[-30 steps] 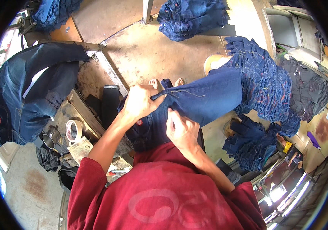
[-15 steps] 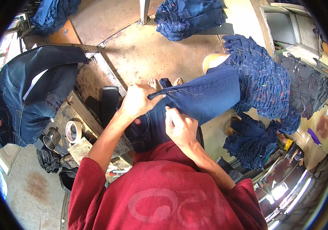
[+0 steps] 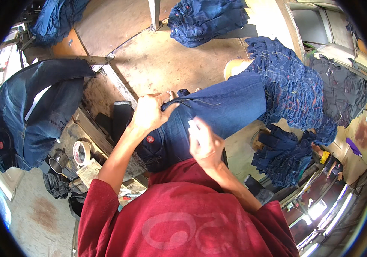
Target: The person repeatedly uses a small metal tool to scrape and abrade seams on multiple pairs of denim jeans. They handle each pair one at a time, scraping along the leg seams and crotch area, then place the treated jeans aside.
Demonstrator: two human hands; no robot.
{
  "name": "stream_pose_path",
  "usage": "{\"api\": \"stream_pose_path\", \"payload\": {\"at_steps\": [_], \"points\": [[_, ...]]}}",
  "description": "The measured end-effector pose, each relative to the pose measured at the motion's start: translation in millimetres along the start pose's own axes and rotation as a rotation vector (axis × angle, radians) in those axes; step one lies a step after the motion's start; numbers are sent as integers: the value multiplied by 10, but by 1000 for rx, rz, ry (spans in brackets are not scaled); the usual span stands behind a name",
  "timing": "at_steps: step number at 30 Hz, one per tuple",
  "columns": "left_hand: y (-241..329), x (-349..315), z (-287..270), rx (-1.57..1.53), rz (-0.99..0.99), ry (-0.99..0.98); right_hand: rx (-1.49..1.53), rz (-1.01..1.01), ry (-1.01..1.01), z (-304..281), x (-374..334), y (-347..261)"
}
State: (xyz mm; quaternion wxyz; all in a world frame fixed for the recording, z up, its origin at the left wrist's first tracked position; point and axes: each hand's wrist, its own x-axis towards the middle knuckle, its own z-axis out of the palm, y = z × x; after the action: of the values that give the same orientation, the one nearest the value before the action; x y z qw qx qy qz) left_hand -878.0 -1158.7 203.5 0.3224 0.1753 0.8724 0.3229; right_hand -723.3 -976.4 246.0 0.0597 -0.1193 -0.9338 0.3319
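A pair of dark blue jeans (image 3: 230,100) lies across my lap, one leg stretched out to the right. A round red patch sits on it near my waist. My left hand (image 3: 151,112) pinches a folded edge of the denim between thumb and fingers, and loose threads trail from that edge. My right hand (image 3: 205,143) hovers just over the jeans, right of the left hand. Its fingers are curled together and smeared by motion; whether something small is in them is hidden.
A heap of blue denim pieces with frayed threads (image 3: 286,85) rises at the right, beside dark grey garments (image 3: 338,90). More jeans (image 3: 207,21) lie at the far side. Dark jeans (image 3: 37,115) drape at the left, near a tape roll (image 3: 81,153) and a metal cup (image 3: 58,162).
My right hand has moved slightly right and down, away from the held edge. My left hand keeps its pinch and has shifted a little left with the view.
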Motion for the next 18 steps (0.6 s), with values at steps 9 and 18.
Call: {"api": "stream_pose_path", "payload": {"at_steps": [9, 18], "points": [[272, -181, 173, 232, 249, 55, -104, 348, 214, -511, 636, 1480], [-62, 253, 59, -273, 212, -198, -418, 24, 246, -587, 1108, 1764]]}}
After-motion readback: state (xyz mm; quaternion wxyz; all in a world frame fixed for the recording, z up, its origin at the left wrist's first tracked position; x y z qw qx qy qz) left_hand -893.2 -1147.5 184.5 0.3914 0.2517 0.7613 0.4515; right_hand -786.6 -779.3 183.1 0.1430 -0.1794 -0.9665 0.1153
